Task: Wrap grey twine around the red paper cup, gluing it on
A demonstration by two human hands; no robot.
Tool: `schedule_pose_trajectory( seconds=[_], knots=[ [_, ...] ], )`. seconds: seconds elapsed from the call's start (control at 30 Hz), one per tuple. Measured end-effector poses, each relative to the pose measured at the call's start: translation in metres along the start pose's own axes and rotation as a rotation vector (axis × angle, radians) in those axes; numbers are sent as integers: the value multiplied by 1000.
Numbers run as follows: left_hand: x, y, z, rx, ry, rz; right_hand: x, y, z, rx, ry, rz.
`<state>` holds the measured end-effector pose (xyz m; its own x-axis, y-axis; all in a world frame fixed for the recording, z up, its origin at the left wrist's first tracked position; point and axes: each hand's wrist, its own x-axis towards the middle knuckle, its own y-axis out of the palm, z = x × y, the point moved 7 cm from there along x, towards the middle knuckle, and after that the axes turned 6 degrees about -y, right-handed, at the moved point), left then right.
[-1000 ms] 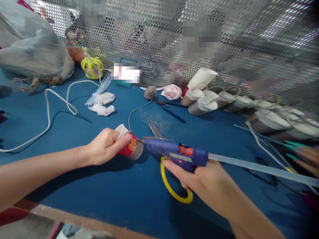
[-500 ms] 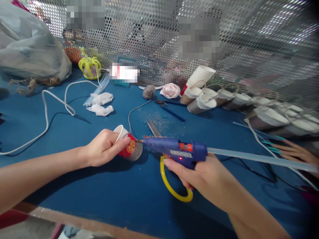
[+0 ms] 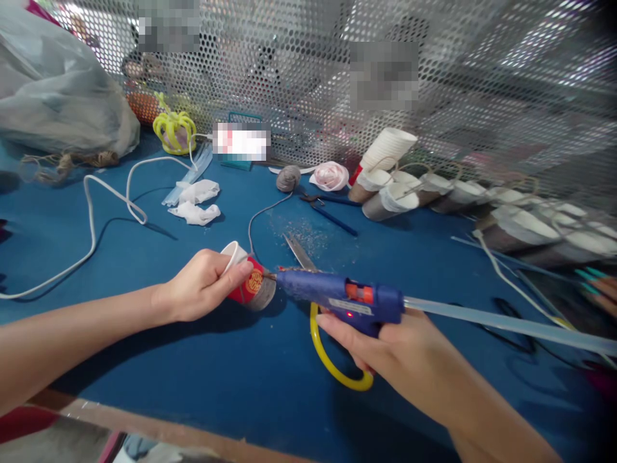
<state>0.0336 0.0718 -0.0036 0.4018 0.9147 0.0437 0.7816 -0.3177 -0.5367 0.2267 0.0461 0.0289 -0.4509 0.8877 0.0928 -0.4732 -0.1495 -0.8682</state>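
Observation:
My left hand [image 3: 205, 286] is closed around a paper cup [image 3: 263, 292], which lies tilted with its white rim toward me and to the left. The cup is red with a gold print, and grey yarn covers its base end. In my right hand [image 3: 385, 341] is a blue glue gun [image 3: 332, 292] with a red light on and a long clear glue stick out of its back. Its nozzle tip is at the cup's side, by the edge of the yarn. Yellow-handled scissors [image 3: 315, 334] lie partly hidden under the gun. The grey yarn runs back to a small ball [image 3: 288, 179].
Pliers [image 3: 332, 212] and a pink fabric rose [image 3: 329, 175] lie behind the gun. Several wrapped cups [image 3: 390, 200] line the right back, along a perforated metal screen [image 3: 299, 77]. A white cable [image 3: 89, 218] loops at left. Another person's hand [image 3: 602, 289] shows at far right.
The glue gun's rear has dipped slightly, while its tip stays at the cup. The other person's hand at right has moved further out of view. My left hand has barely moved.

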Motion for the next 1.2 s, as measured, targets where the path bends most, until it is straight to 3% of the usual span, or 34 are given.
schedule_pose_trajectory(
  seconds=[0.13,0.27,0.53,0.77,1.0,1.2],
  knots=[
    [0,1,-1,1,-16,20,-1,1,6,-22,-63,-8],
    [1,1,-2,-39,-13,20,-2,-1,6,-62,24,-39],
    [1,1,0,-22,-14,10,5,3,-1,37,164,51],
    [2,2,4,-92,-67,10,1,-1,8,-26,56,-27],
    [4,1,7,-123,-162,-32,7,-9,34,16,18,-11],
    [6,1,13,-171,-193,-78,-1,-2,36,-11,-9,-70]
  ],
)
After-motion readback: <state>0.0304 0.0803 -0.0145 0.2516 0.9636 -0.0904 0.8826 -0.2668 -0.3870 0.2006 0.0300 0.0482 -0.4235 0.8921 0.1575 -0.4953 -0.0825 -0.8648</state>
